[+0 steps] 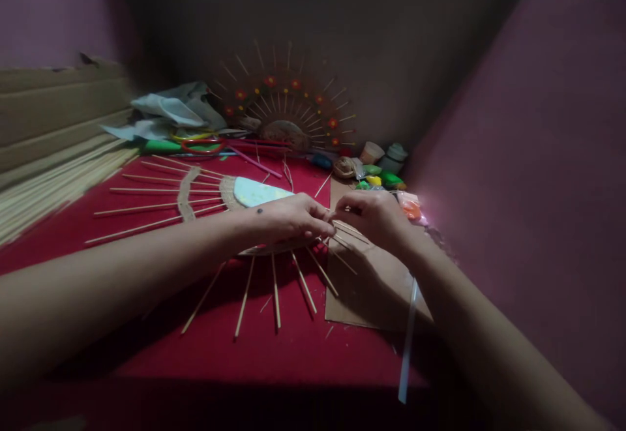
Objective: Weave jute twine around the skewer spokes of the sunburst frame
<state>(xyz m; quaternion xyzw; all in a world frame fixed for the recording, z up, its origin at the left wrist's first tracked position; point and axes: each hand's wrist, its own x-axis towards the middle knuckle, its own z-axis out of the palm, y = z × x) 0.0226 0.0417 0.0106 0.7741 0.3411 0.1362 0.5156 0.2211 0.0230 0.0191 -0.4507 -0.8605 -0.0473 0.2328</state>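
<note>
A fan-shaped craft of thin wooden sticks [276,291] lies on the red cloth, its sticks spreading out from a pale blue half-round centre [257,191]. A burlap strip [186,194] crosses the sticks on the far-left side. My left hand [300,216] reaches over the centre, its thumb and fingers closed at the craft's right-hand sticks. Touching or almost touching its fingertips, my right hand [376,219] is pinched over the same sticks. What lies between the right fingertips is too small and hidden to make out.
A sheet of brown cardboard [374,297] lies under the right-hand sticks, with a pale flat strip [407,346] beside it. Behind stand a finished-looking stick fan with red flowers [296,84], scissors [203,146], a twine roll [345,167] and colourful packets [391,180]. Long sticks [59,183] lie left.
</note>
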